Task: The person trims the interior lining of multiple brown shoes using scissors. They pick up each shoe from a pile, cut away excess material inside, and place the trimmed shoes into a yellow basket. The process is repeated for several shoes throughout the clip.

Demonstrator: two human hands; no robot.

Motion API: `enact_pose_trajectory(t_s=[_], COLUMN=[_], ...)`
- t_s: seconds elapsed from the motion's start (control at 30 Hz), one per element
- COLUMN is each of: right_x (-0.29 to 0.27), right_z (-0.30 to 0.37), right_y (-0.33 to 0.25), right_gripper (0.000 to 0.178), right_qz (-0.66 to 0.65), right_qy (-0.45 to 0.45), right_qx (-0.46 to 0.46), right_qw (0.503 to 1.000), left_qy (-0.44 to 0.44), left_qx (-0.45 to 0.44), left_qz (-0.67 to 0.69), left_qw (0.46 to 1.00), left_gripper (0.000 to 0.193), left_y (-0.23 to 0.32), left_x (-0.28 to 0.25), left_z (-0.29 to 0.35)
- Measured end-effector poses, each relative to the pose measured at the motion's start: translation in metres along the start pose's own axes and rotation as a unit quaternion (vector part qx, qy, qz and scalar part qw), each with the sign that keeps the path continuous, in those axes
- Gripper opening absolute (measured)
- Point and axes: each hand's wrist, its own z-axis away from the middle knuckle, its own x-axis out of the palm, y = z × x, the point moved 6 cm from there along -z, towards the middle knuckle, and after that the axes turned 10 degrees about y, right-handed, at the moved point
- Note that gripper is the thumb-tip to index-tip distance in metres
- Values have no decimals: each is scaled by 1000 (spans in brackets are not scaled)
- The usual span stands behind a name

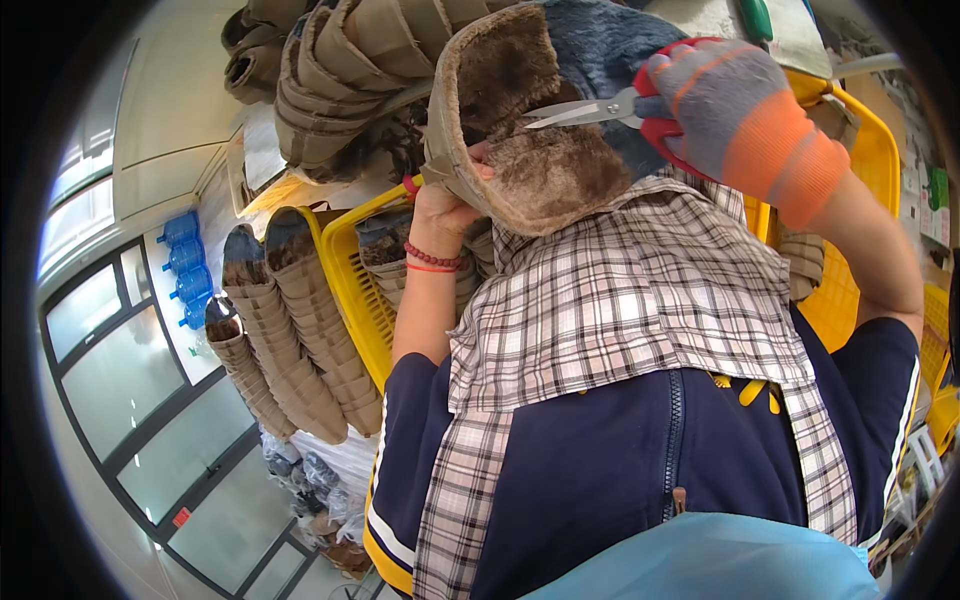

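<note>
My left hand [450, 207] grips the near left edge of a tan fur-lined piece [575, 185], shaped like a boot upper, with brown and blue-grey fur facing up. Some of its fingers show against the fur; the rest are hidden behind the piece. In a grey and orange knit glove, my right hand [735, 105] is closed round the red handles of a pair of scissors [585, 112]. The scissor blades lie over the brown fur and point left. Whether they touch it, I cannot tell.
Nested stacks of similar tan pieces [340, 90] lie at the back left, and more stacks [305, 320] stand lower left. Yellow plastic baskets [365, 290] are on both sides. A green-handled tool [756, 20] lies at the back. Blue water bottles [186, 265] line the left wall.
</note>
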Motion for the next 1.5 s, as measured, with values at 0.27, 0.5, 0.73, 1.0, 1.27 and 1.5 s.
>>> enact_pose_trajectory(t_s=[0.27,0.5,0.73,1.0,1.27,1.5], right_x=[56,118,106,84,88,93], right_z=[2,29,40,48,76,74], right_y=[-11,-10,-2,-2,12,31], right_gripper=[30,27,24,30,27,29], right_qz=[-35,-113,-138,-131,-203,-124], right_qy=[-82,-140,-88,-94,-12,115], right_qx=[20,78,93,112,173,155], right_qw=[996,980,982,981,964,973], left_qy=[72,150,121,169,99,43], left_qx=[-3,0,24,64,63,-38], left_qz=[64,68,-9,18,-31,20], left_qw=[995,986,992,983,993,998], left_gripper=[50,43,37,28,33,36], left_y=[-26,-48,-51,-43,-45,-29], left_x=[-41,-45,-79,-67,-91,2], left_z=[-16,-12,-27,-15,-38,-24])
